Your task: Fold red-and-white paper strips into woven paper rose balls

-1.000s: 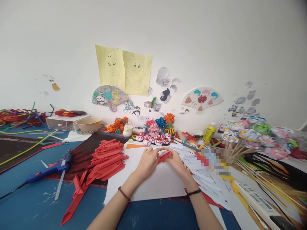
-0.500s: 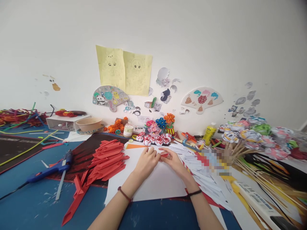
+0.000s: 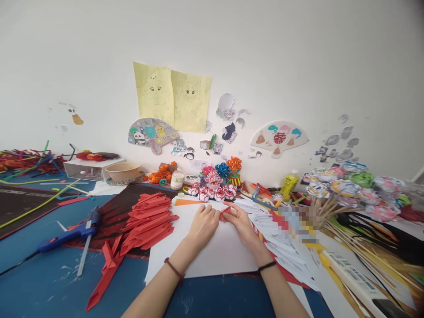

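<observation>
Between my two hands is a small piece of folded red paper (image 3: 225,213), held just above white paper sheets (image 3: 212,256). My left hand (image 3: 204,225) is closed, its fingertips pinching the paper's left side. My right hand (image 3: 240,222) grips the right side between thumb and fingers. Most of the paper is covered by my fingers. Left of the sheets lies a pile of folded red paper strips (image 3: 149,223), some of them loose toward the table's front. Folded white paper strips (image 3: 278,243) are spread to the right of my right hand.
A blue glue gun (image 3: 73,232) with its cord lies at left. Paper flowers (image 3: 218,193) and a yellow bottle (image 3: 289,184) stand along the wall. Flowers on sticks (image 3: 346,190) and a white power strip (image 3: 362,282) occupy the right side. A tan bowl (image 3: 123,173) sits back left.
The red paper has tilted up and more of it shows between my hands. My right fingers have curled in around it; my left hand has shifted slightly.
</observation>
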{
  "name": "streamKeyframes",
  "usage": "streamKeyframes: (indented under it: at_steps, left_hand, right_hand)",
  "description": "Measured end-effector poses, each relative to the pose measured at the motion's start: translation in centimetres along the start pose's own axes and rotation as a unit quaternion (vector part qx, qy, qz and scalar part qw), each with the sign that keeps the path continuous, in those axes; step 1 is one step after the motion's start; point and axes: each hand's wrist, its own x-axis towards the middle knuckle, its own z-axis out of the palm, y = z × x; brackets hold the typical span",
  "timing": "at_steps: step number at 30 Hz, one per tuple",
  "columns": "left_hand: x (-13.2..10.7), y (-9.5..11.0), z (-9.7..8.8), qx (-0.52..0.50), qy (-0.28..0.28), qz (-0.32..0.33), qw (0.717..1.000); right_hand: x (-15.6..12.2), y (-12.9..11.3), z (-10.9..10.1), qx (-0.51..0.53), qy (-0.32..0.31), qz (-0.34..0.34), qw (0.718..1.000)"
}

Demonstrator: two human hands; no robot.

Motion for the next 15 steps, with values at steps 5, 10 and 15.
streamKeyframes:
  at_steps: [5, 10, 15]
  left_hand:
    - [0.29, 0.31, -0.43, -0.073, -0.052, -0.097, 0.991]
    - [0.22, 0.16, -0.45, -0.120, -0.091, -0.101, 0.983]
    - [0.10, 0.34, 0.09, -0.127, -0.099, -0.119, 0.980]
  right_hand:
    - [0.22, 0.37, -0.56, -0.012, -0.011, -0.010, 1.000]
    - [0.35, 0.09, -0.74, -0.043, -0.001, -0.036, 0.998]
    - [0.16, -0.12, -0.38, -0.051, -0.014, -0.033, 0.998]
